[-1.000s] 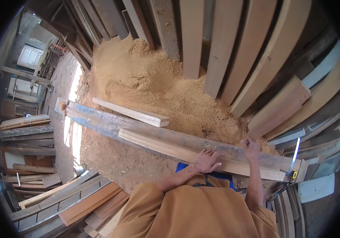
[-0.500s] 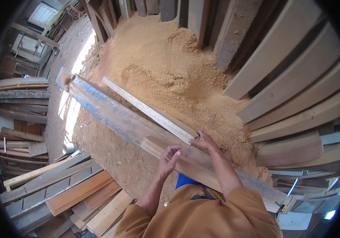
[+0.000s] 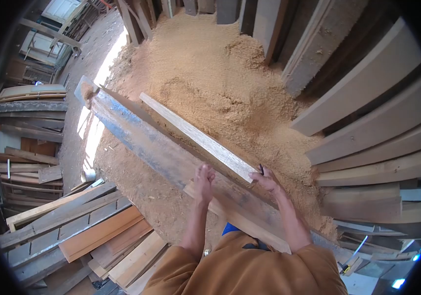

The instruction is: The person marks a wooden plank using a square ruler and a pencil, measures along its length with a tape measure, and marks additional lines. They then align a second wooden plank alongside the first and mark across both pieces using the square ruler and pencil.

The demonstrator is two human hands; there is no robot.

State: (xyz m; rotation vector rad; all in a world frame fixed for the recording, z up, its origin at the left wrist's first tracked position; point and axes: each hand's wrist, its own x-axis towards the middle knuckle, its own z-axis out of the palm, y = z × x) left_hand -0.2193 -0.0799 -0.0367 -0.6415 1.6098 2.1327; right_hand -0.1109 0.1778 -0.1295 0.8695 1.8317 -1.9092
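A long wooden strip (image 3: 198,137) with a pale, rough-grained face slants across the middle. My right hand (image 3: 269,182) is closed at its near end, thumb against the wood. A short dark stick, perhaps a pencil (image 3: 261,169), pokes up between the fingers of that hand. My left hand (image 3: 204,184) is curled closed over a long worn beam (image 3: 156,150) with blue paint; whatever it holds, if anything, is hidden. Beneath my forearms, a smoother light-brown board (image 3: 240,220) lies along the near part of the beam.
Sawdust (image 3: 196,64) is heaped beyond the beam. Thick planks (image 3: 367,142) lean along the right side. Stacked boards (image 3: 97,236) lie at lower left, and more timber (image 3: 31,135) is piled farther left. A yellow-and-black tape measure (image 3: 345,269) sits at lower right.
My left hand has moved forward and slightly left, from above the light-brown board to over the worn beam, its fingers more tightly curled. My right hand stays at the strip's end. The view has shifted slightly.
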